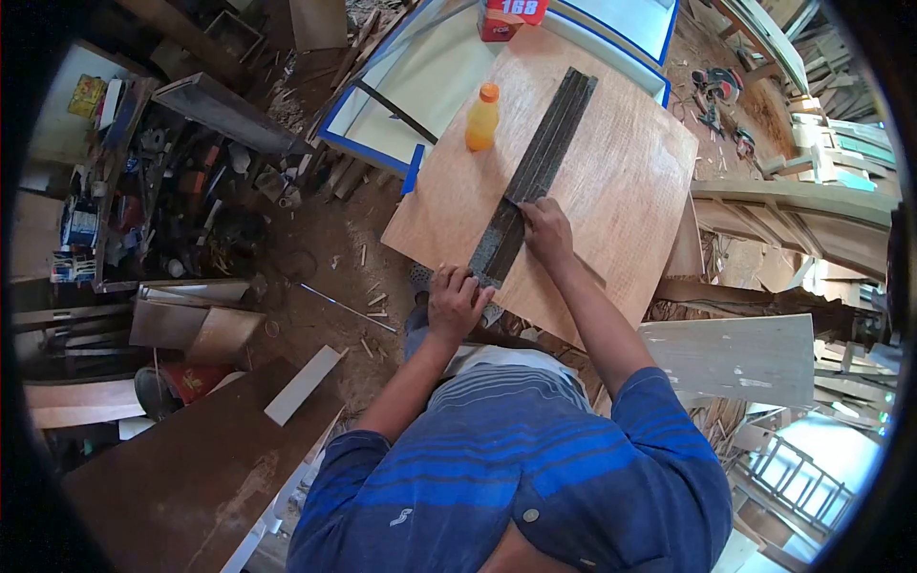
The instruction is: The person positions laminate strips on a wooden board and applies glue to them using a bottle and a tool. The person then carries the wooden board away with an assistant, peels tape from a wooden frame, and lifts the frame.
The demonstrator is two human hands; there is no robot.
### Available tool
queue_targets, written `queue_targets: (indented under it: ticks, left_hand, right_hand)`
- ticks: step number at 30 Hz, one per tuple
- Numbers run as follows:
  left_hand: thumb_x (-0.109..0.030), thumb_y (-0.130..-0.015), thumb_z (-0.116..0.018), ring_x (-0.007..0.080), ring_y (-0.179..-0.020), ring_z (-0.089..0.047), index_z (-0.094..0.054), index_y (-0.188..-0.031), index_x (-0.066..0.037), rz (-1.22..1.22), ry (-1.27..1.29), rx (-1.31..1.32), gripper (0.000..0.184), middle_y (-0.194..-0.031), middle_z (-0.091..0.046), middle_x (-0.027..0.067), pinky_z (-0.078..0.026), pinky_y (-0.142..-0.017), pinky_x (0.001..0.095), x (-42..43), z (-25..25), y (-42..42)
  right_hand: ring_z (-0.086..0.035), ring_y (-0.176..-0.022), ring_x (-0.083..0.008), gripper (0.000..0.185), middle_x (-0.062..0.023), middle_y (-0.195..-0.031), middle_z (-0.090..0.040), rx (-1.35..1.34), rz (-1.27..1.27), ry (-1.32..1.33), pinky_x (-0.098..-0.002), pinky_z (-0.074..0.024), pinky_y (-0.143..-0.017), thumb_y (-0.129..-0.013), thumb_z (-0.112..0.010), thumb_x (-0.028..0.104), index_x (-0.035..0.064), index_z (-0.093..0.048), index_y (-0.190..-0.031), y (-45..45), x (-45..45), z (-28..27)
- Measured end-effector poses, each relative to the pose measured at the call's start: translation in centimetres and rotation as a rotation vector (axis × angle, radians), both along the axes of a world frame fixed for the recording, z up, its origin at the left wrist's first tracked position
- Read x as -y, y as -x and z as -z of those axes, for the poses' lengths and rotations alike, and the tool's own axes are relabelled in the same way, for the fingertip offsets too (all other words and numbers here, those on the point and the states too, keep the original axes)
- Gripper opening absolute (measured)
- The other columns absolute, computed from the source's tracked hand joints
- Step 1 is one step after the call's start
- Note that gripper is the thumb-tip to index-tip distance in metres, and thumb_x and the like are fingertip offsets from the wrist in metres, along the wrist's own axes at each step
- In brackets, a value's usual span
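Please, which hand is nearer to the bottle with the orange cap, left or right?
The right hand: it is partway along the dark strip, toward the bottle. The left hand is farther, at the strip's near end, by the board's edge.

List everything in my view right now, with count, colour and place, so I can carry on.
grooved strip: one, dark, lengthwise on the board
board: one, light brown, before the person
bottle: one, yellow-orange with orange cap, on the board, left of the strip
box: one, red, marked 168, beyond the board
blue-edged panels: at least two, white, beyond the board
rod: one, pale, floor at left
panel: one, dark brown, lower left
plank: one, pale, on that panel
plank at right: one, grey
offcuts, tools, clutter: uncountable, mixed colours, both sides
shirt: one, blue striped
left hand: one, brown, strip's near end
right hand: one, brown, strip's right edge
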State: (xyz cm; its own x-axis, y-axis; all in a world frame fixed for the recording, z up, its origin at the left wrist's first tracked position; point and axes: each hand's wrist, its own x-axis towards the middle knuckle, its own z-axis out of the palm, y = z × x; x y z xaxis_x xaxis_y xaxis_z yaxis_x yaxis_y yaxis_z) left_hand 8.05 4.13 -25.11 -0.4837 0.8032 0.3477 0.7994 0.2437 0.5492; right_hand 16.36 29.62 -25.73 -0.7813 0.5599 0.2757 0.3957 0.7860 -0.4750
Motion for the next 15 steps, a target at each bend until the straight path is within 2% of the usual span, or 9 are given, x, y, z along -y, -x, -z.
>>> queue_targets:
  ticks: [7,10,13,15]
  left_hand:
    - [-0.034,-0.091,-0.083,0.0344,-0.118,-0.062,-0.074,-0.102,-0.006,-0.016,0.040,-0.039,0.031,-0.119,-0.070,0.0123,-0.045,-0.105,0.0510,0.6,0.2,-0.3]
    - [-0.033,-0.093,-0.080,0.0327,-0.115,-0.063,-0.076,-0.108,-0.006,-0.020,0.092,-0.030,0.031,-0.116,-0.070,0.0115,-0.044,-0.105,0.0502,1.2,0.0,-0.7]
    - [-0.033,-0.093,-0.078,0.0302,-0.122,-0.062,-0.077,-0.115,-0.006,-0.012,0.067,-0.070,0.035,-0.124,-0.071,0.0116,-0.042,-0.110,0.0510,2.0,1.0,-0.9]
    - [-0.030,-0.094,-0.077,0.0293,-0.125,-0.062,-0.077,-0.119,-0.006,0.002,0.051,-0.068,0.035,-0.128,-0.072,0.0113,-0.041,-0.112,0.0507,2.6,1.3,-1.0]
  right_hand:
    - [-0.065,-0.100,-0.0376,0.032,-0.0157,-0.098,-0.066,0.051,-0.149,0.064,-0.0477,-0.0569,-0.087,-0.083,-0.068,0.001,0.0042,-0.076,-0.113,-1.8,5.8,-0.5]
    - [-0.064,-0.099,-0.0370,0.033,-0.0153,-0.097,-0.065,0.080,-0.228,0.060,-0.0471,-0.0566,-0.086,-0.081,-0.072,0.006,0.0029,-0.075,-0.113,-2.4,7.8,-1.0]
    - [-0.064,-0.098,-0.0360,0.036,-0.0147,-0.096,-0.065,0.096,-0.283,0.080,-0.0460,-0.0565,-0.084,-0.078,-0.077,0.012,0.0037,-0.074,-0.112,-2.8,9.5,-1.2]
    - [-0.063,-0.095,-0.0360,0.030,-0.0150,-0.094,-0.064,0.072,-0.304,0.099,-0.0459,-0.0555,-0.083,-0.080,-0.076,0.008,0.0036,-0.075,-0.111,-2.9,10.4,-1.6]
